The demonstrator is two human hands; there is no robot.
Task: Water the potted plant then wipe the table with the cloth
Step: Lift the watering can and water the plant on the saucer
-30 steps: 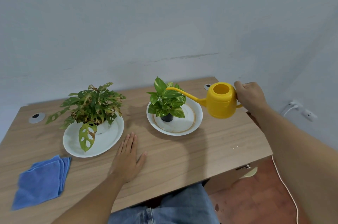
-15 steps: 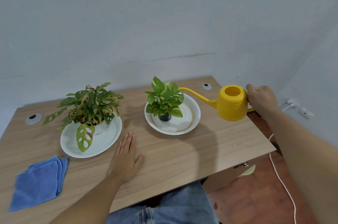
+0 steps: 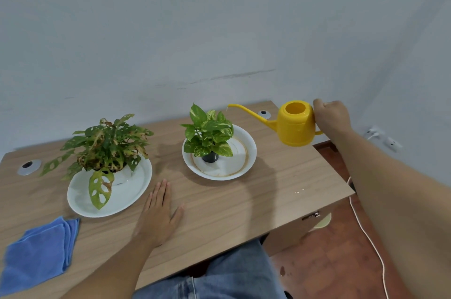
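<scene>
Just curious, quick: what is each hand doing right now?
Left hand: open, flat on the table, holding nothing.
Right hand: closed on the watering can.

Big leafy plant (image 3: 107,145): sits in a white dish (image 3: 136,184), far left.
Silver round caps: one at the far left (image 3: 29,167), one at the far right (image 3: 264,113).
White cord (image 3: 366,232): lies on the red floor (image 3: 336,262), right side.
Wall plug (image 3: 391,144): far right, low on the wall (image 3: 170,30).
Jeans (image 3: 219,279): near edge.

Two potted plants (image 3: 107,142) (image 3: 208,131) on plates; cloth (image 3: 39,253) front-left.
</scene>
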